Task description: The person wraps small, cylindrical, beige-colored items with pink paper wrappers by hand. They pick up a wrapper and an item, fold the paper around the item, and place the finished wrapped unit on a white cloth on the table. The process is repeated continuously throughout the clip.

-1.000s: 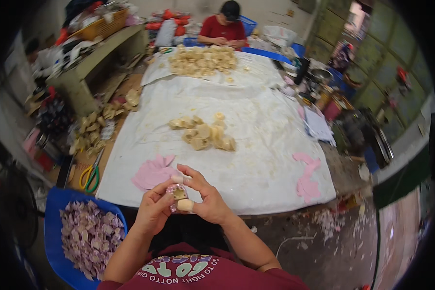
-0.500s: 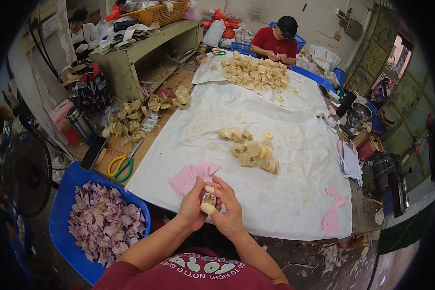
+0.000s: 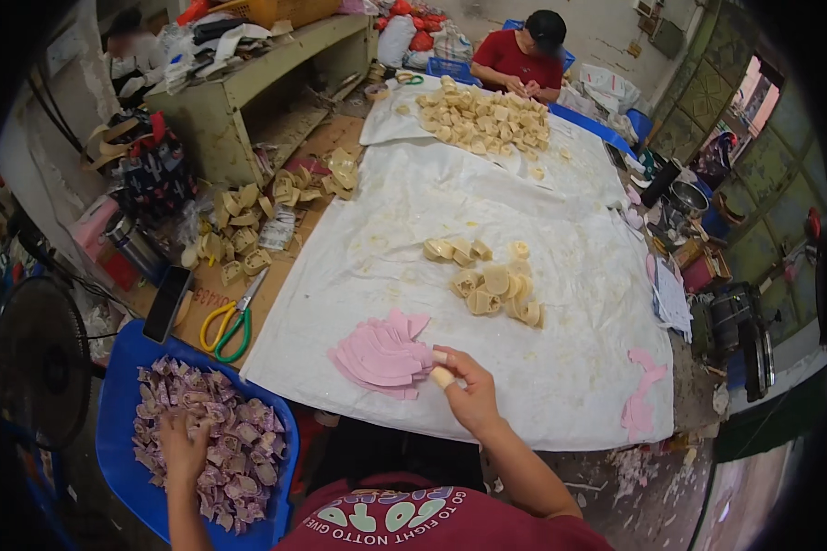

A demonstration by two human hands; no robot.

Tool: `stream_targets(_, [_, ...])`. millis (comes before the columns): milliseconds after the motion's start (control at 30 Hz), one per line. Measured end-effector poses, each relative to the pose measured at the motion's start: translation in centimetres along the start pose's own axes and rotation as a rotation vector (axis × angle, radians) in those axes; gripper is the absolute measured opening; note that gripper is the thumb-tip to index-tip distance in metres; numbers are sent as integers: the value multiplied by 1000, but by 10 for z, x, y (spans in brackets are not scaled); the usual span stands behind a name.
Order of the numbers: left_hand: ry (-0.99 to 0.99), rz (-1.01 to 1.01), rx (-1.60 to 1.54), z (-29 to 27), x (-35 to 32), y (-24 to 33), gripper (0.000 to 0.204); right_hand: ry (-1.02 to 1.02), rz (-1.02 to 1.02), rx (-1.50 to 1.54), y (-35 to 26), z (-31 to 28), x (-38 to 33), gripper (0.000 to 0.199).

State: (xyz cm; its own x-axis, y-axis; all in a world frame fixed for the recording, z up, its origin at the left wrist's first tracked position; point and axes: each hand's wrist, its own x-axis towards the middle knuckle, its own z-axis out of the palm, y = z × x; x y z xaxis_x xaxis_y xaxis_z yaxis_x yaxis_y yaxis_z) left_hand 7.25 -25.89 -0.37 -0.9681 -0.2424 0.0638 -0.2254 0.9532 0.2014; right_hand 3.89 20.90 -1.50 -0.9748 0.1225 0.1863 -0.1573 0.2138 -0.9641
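Over the blue bin (image 3: 110,404) at the lower left, my left hand (image 3: 186,445) reaches down with its fingers apart among small purple-and-beige pieces (image 3: 239,450). A fanned stack of flat pink pieces (image 3: 381,358) lies near the front edge of the white-covered table (image 3: 340,266). At the stack's right edge is my right hand (image 3: 473,393), beige covers on its thumb and forefinger. Those two fingertips are apart and close against the pink edge; no piece shows lifted between them. Farther up the table sits a small group of beige moulded cup-like pieces (image 3: 496,280).
Yellow-and-green-handled scissors (image 3: 232,329) and a dark phone (image 3: 168,303) lie left of the cloth. More beige pieces (image 3: 487,119) are heaped at the far end, before a seated co-worker (image 3: 524,64) in red. Pink scraps (image 3: 641,395) lie at right. A fan (image 3: 41,363) stands at left.
My hands have parted: the left moved down into the bin, the right to the pink stack. The small beige-and-purple piece held between them is no longer in my hands.
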Motion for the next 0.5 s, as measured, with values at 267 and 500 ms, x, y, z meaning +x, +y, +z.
stream_targets(267, [70, 881, -113, -32, 105, 150, 58, 132, -225, -245, -2, 14, 20, 20])
stream_targets(500, [304, 99, -1584, 99, 183, 239, 39, 39, -491, -531, -22, 45, 27, 15])
